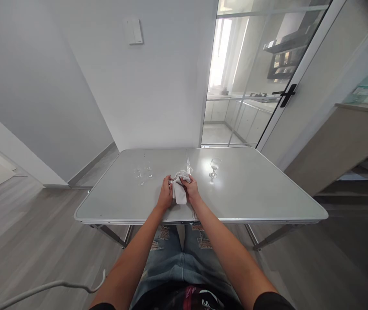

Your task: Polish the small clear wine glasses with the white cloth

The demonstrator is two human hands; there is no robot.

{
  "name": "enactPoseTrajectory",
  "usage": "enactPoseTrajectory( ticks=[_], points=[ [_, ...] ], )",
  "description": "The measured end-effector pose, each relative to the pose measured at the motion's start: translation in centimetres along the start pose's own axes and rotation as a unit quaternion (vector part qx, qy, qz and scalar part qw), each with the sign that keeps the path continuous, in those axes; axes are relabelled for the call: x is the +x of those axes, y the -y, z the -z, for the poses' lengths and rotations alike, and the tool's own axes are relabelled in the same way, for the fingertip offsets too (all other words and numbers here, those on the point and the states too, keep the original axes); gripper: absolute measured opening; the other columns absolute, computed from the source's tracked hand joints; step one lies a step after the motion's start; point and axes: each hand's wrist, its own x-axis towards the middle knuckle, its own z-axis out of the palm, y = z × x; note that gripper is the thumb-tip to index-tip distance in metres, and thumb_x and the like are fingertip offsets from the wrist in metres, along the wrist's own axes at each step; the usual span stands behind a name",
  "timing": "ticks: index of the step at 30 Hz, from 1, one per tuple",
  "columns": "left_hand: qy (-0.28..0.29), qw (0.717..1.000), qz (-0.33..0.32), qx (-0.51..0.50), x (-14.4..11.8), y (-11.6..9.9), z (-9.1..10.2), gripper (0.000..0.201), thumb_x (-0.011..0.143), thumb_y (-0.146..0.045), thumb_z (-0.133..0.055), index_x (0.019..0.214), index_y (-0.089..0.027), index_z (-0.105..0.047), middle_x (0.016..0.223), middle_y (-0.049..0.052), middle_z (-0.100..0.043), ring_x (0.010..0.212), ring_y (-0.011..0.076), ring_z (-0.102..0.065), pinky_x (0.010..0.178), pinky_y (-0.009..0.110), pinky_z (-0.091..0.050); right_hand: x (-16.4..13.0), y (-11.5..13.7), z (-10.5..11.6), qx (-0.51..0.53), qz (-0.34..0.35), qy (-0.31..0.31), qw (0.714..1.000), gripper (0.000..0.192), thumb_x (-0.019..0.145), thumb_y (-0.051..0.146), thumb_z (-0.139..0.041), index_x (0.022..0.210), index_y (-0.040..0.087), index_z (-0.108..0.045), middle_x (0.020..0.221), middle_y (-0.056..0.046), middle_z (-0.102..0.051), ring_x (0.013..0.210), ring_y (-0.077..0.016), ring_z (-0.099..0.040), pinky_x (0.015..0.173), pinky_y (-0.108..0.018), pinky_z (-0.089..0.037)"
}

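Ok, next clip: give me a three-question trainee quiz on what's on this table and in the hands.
1. True or false: both hands are on the grey cloth.
2. Where does the upright stemmed glass stand: A, to the right of the hands; B, to their left; C, on the floor?
3. Fill in: the small clear glasses stand on the ____ half of the folding table.

Key: 1 true. 2 A. 3 left. Whether the cloth wraps another glass cannot be told for sure.
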Motion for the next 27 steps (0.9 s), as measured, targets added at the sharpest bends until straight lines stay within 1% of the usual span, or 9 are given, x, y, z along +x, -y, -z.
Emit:
enactPoseTrajectory(
  ticks=[2,5,9,12,14,17,21,24,27],
  points=[
    [-0.005,1.0,0.003,0.01,0.0,-0.1,0.0,0.043,0.102,-0.038,-0.035,0.139,-0.017,-0.04,0.125,0.015,-0.055,0.118,0.0243,-0.054,0.106,0.042,-0.04,0.0,0.2,0.0,0.026,0.016,-0.016,0.999,0.034,0.068,0.033,-0.084,0.092,0.021,-0.064,0.079,0.002,-0.069,0.068,-0.0127,-0.063,0.068,-0.026,-0.054],
    [0.036,0.999,-0.006,0.014,0.0,-0.3,-0.1,0.042,0.101,-0.038,-0.038,0.138,-0.017,-0.041,0.127,0.016,-0.054,0.12,0.0246,-0.054,0.107,0.042,-0.041,0.0,0.5,0.0,0.035,0.021,-0.021,0.999,0.032,0.071,0.036,-0.082,0.09,0.022,-0.061,0.078,0.003,-0.067,0.066,-0.0122,-0.062,0.067,-0.026,-0.054],
    [0.095,0.995,-0.036,-0.001,0.0,-0.6,-0.2,0.04,0.1,-0.032,-0.041,0.138,-0.018,-0.041,0.128,0.015,-0.053,0.122,0.0243,-0.052,0.108,0.043,-0.041,-0.4,0.3,-0.3,-0.006,-0.004,0.01,1.0,0.032,0.068,0.033,-0.084,0.089,0.021,-0.062,0.077,0.003,-0.066,0.065,-0.0117,-0.06,0.064,-0.025,-0.052],
    [0.12,0.991,-0.054,-0.016,-0.1,-0.7,-0.3,0.042,0.099,-0.026,-0.04,0.141,-0.019,-0.039,0.131,0.015,-0.052,0.126,0.0241,-0.05,0.111,0.044,-0.039,-0.6,0.0,-0.6,-0.047,0.01,0.022,0.999,0.031,0.065,0.03,-0.084,0.086,0.021,-0.063,0.075,0.004,-0.065,0.065,-0.0114,-0.058,0.064,-0.023,-0.05],
    [0.106,0.993,-0.05,-0.022,0.0,-0.7,-0.2,0.044,0.099,-0.025,-0.04,0.143,-0.019,-0.037,0.135,0.016,-0.051,0.128,0.0242,-0.049,0.112,0.044,-0.038,-0.7,-0.2,-0.6,-0.067,0.025,0.033,0.997,0.03,0.065,0.03,-0.084,0.087,0.021,-0.064,0.076,0.004,-0.066,0.067,-0.0115,-0.058,0.066,-0.023,-0.05],
    [0.066,0.997,-0.031,-0.025,0.0,-0.6,-0.2,0.045,0.1,-0.027,-0.039,0.144,-0.018,-0.035,0.139,0.017,-0.049,0.13,0.0242,-0.049,0.113,0.044,-0.037,-0.6,-0.4,-0.6,-0.093,0.029,0.047,0.994,0.031,0.065,0.032,-0.083,0.09,0.02,-0.068,0.081,0.002,-0.069,0.07,-0.0128,-0.059,0.069,-0.025,-0.05],
    [0.041,0.999,-0.007,-0.018,0.1,-0.5,-0.1,0.044,0.101,-0.032,-0.037,0.142,-0.018,-0.036,0.14,0.017,-0.048,0.131,0.0247,-0.048,0.113,0.044,-0.036,-0.5,-0.7,-0.2,-0.125,0.023,0.03,0.991,0.027,0.064,0.034,-0.082,0.083,0.017,-0.072,0.079,-0.001,-0.071,0.071,-0.0141,-0.059,0.068,-0.026,-0.05],
    [0.036,0.999,-0.001,-0.021,0.1,-0.3,-0.1,0.042,0.101,-0.035,-0.038,0.14,-0.018,-0.039,0.138,0.016,-0.05,0.13,0.0245,-0.049,0.112,0.044,-0.037,-0.5,-0.7,0.0,-0.106,0.012,0.024,0.994,0.026,0.065,0.034,-0.082,0.083,0.018,-0.072,0.077,0.0,-0.071,0.069,-0.0135,-0.059,0.066,-0.025,-0.049],
    [0.021,1.0,0.004,-0.018,0.3,0.0,0.0,0.04,0.101,-0.037,-0.04,0.136,-0.019,-0.043,0.13,0.015,-0.054,0.122,0.0236,-0.054,0.108,0.043,-0.041,-0.5,-0.5,0.0,-0.069,0.005,0.0,0.998,0.027,0.063,0.032,-0.083,0.083,0.019,-0.071,0.075,0.002,-0.07,0.065,-0.0126,-0.058,0.064,-0.024,-0.049]
  ],
)
